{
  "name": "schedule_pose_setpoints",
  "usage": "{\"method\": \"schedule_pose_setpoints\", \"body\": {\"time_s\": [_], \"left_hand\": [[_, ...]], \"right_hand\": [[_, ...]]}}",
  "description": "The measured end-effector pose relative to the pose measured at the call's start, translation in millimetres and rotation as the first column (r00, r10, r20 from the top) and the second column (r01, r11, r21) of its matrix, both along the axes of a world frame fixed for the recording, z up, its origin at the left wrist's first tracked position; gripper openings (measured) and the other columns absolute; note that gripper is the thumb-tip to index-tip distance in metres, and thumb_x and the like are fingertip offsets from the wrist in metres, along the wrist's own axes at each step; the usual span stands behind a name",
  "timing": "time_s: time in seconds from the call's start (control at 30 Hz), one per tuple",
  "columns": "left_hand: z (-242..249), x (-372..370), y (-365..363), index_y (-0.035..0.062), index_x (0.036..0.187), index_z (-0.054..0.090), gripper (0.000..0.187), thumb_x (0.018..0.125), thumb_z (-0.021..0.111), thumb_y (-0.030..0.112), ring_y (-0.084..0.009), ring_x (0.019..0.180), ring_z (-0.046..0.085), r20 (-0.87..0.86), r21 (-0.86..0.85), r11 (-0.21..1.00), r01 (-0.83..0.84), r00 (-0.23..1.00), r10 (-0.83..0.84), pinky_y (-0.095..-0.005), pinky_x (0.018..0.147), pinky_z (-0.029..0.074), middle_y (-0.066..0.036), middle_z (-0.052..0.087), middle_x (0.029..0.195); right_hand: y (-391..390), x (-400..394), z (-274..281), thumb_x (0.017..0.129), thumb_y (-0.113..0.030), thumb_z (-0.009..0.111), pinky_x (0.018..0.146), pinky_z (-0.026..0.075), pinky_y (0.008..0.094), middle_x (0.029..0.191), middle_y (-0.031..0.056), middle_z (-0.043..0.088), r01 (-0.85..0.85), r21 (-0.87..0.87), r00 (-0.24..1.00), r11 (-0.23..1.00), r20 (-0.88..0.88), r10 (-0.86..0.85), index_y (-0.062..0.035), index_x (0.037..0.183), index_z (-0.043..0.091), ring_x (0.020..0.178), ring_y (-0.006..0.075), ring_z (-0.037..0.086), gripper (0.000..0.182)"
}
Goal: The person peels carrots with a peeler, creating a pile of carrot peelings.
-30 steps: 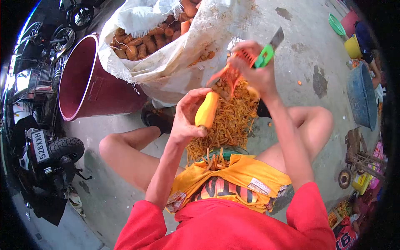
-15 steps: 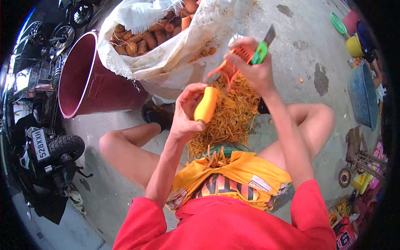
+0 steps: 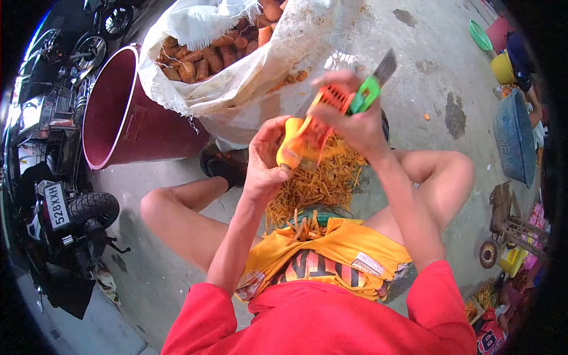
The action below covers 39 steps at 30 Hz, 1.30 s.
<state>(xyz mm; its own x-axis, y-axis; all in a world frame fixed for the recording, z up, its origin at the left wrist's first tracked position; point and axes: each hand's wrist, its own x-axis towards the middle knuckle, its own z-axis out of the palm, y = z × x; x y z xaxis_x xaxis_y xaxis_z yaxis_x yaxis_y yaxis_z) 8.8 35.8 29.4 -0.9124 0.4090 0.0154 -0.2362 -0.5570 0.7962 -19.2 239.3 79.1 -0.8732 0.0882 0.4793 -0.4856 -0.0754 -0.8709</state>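
My left hand (image 3: 264, 157) is closed round a peeled orange carrot (image 3: 290, 151), its fingers behind and the thumb at its lower end. Against the carrot's upper right side rests an orange slotted peeler (image 3: 329, 106), somewhat blurred. My right hand (image 3: 358, 121) grips that peeler together with a knife (image 3: 386, 68) whose green handle (image 3: 364, 96) shows and whose blade points up and right. Below both hands lies a heap of orange peelings (image 3: 310, 189); some peelings (image 3: 305, 227) are at the edge of my yellow shorts.
A white sack (image 3: 236, 97) of unpeeled carrots (image 3: 204, 65) stands ahead, beside a tilted maroon bin (image 3: 133, 118). Motorcycles (image 3: 77, 219) line the left. At right are a blue tub (image 3: 515, 139), a yellow container (image 3: 503, 68) and part of another person (image 3: 535, 109).
My right hand has moved down and left, bringing the peeler onto the carrot. The knife has come down with it. My left hand has hardly moved.
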Motion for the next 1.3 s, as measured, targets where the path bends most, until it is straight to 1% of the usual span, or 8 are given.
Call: {"method": "schedule_pose_setpoints", "body": {"time_s": [0.37, 0.4, 0.47, 0.57, 0.6, 0.73, 0.83, 1.3], "left_hand": [[4, -2, -1, -0.0008, 0.138, 0.053, 0.105, 0.055, 0.102, 0.041, -0.0157, 0.118, 0.061, -0.041, -0.009, 1.0, 0.01, 0.999, -0.01, -0.0305, 0.104, 0.046, -0.008, 0.062, 0.129], [2, -2, -6, -0.0013, 0.138, 0.053, 0.106, 0.054, 0.102, 0.041, -0.0156, 0.117, 0.061, -0.04, -0.003, 0.999, 0.049, 0.998, -0.049, -0.0302, 0.103, 0.047, -0.008, 0.062, 0.129], [-1, 6, -10, -0.0018, 0.137, 0.054, 0.106, 0.054, 0.102, 0.041, -0.0155, 0.117, 0.061, -0.023, 0.002, 0.996, 0.093, 0.995, -0.093, -0.0299, 0.102, 0.048, -0.008, 0.062, 0.129], [4, 7, -16, 0.0031, 0.138, 0.056, 0.076, 0.084, 0.083, 0.049, -0.013, 0.101, 0.061, 0.007, -0.048, 0.997, 0.056, 0.998, -0.056, -0.0305, 0.093, 0.05, -0.004, 0.063, 0.113], [12, 5, -7, 0.0072, 0.12, 0.063, 0.058, 0.103, 0.05, 0.061, -0.0119, 0.084, 0.054, 0.102, 0.071, 0.997, 0.016, 0.995, -0.023, -0.0291, 0.078, 0.047, 0.0, 0.057, 0.095], [1, -13, 0, 0.0131, 0.083, 0.05, 0.07, 0.105, 0.02, 0.072, -0.0123, 0.07, 0.047, 0.405, -0.106, 0.992, -0.073, 0.907, 0.11, -0.0276, 0.062, 0.035, 0.002, 0.051, 0.076], [-4, -8, -8, 0.0153, 0.083, 0.05, 0.068, 0.102, 0.027, 0.076, -0.0134, 0.065, 0.049, 0.404, -0.484, 0.875, 0.015, 0.89, 0.209, -0.0272, 0.063, 0.04, -0.001, 0.053, 0.076], [-1, -7, -2, 0.0158, 0.087, 0.057, 0.038, 0.108, 0.045, 0.045, -0.0074, 0.057, 0.034, 0.299, -0.495, 0.833, -0.246, 0.852, 0.43, -0.0263, 0.053, 0.026, 0.007, 0.04, 0.067]], "right_hand": [[5, 0, -3, 0.089, -0.012, 0.084, 0.072, 0.056, 0.0244, 0.093, 0.0018, 0.073, -0.061, 0.178, 0.994, 0.982, -0.08, 0.076, -0.0036, 0.107, 0.068, 0.083, 0.0076, 0.069, 0.026], [-4, 2, -2, 0.089, -0.014, 0.084, 0.07, 0.057, 0.0249, 0.089, 0.0016, 0.073, -0.108, -0.114, 0.993, 0.988, 0.035, 0.112, -0.003, 0.104, 0.069, 0.08, 0.0071, 0.069, 0.024], [20, -18, -24, 0.089, -0.014, 0.083, 0.069, 0.057, 0.0251, 0.087, 0.0013, 0.072, 0.018, -0.019, 0.995, 1.0, 0.097, -0.016, -0.0027, 0.102, 0.069, 0.078, 0.0071, 0.069, 0.023], [47, -39, -48, 0.092, -0.011, 0.08, 0.067, 0.056, 0.0241, 0.081, 0.0002, 0.072, 0.138, 0.178, 0.981, 0.974, 0.111, -0.159, -0.0034, 0.101, 0.069, 0.077, 0.0075, 0.069, 0.016], [43, -30, -43, 0.092, -0.014, 0.08, 0.067, 0.055, 0.0256, 0.079, 0.0012, 0.071, 0.053, 0.249, 0.975, 0.967, 0.197, -0.105, -0.004, 0.101, 0.069, 0.076, 0.008, 0.069, 0.018], [26, -5, -39, 0.087, -0.028, 0.08, 0.068, 0.055, 0.0372, 0.076, 0.0125, 0.069, -0.165, 0.667, 0.963, 0.727, 0.269, -0.028, -0.0061, 0.099, 0.068, 0.073, 0.0243, 0.071, 0.027], [4, 5, -41, 0.086, -0.029, 0.078, 0.069, 0.055, 0.0458, 0.08, 0.019, 0.069, -0.277, 0.761, 0.959, 0.587, 0.258, 0.118, -0.0065, 0.096, 0.067, 0.078, 0.0402, 0.068, 0.027], [-30, 13, -50, 0.081, -0.011, 0.073, 0.074, 0.056, 0.0491, 0.086, 0.0188, 0.07, -0.191, 0.759, 0.981, 0.623, 0.134, 0.137, -0.0056, 0.104, 0.067, 0.084, 0.04, 0.07, 0.024]]}}
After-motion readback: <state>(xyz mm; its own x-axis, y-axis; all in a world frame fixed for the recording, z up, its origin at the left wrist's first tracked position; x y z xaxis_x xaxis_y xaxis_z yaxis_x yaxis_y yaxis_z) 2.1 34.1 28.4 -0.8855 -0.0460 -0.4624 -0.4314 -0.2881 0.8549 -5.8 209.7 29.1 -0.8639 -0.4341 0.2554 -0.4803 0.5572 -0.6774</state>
